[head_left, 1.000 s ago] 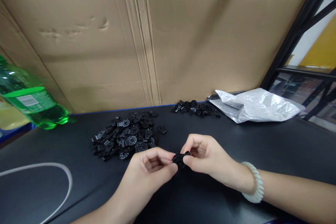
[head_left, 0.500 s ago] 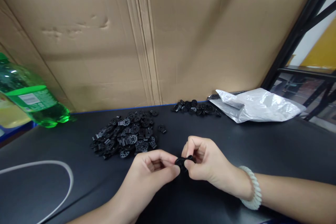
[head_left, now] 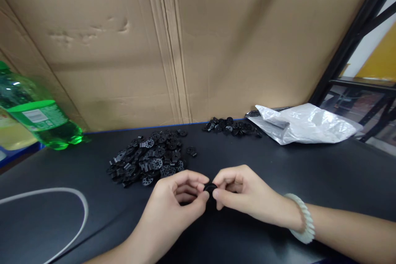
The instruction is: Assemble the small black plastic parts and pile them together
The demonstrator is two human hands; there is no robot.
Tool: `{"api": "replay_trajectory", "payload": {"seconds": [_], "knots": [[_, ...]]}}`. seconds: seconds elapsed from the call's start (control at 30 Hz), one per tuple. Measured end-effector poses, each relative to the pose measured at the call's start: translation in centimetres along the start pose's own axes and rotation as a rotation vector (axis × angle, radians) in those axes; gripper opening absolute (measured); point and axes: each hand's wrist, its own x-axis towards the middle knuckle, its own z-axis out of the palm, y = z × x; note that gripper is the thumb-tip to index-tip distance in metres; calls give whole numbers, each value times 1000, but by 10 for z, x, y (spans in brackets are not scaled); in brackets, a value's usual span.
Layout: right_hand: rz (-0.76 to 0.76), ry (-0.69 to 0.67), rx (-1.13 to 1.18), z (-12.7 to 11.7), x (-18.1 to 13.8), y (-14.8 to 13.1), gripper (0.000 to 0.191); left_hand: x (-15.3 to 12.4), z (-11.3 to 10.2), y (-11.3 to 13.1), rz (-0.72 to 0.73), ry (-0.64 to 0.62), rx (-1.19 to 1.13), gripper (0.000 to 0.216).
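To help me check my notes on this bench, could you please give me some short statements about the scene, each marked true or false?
1. The left hand and right hand meet at a small black part. True.
2. The left hand's arm wears the pale bracelet. False: the right hand's arm does.
3. The larger heap of black parts lies left of the smaller heap. True.
4. The silvery bag lies left of both heaps. False: it lies to their right.
5. A loose black part lies between the two heaps, closer to the larger. True.
6. The bottle has a red label. False: its label is green.
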Motion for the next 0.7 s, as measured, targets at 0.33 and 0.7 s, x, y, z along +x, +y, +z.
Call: {"api": "replay_trajectory", "payload": {"seconds": [0.33, 0.7], "knots": [[-92, -79, -191, -3, -5, -3, 24, -4, 0, 1, -96, -53, -59, 13], [-37, -81, -28, 1, -5, 0, 30, -2, -3, -3, -77, -60, -120, 12]]}}
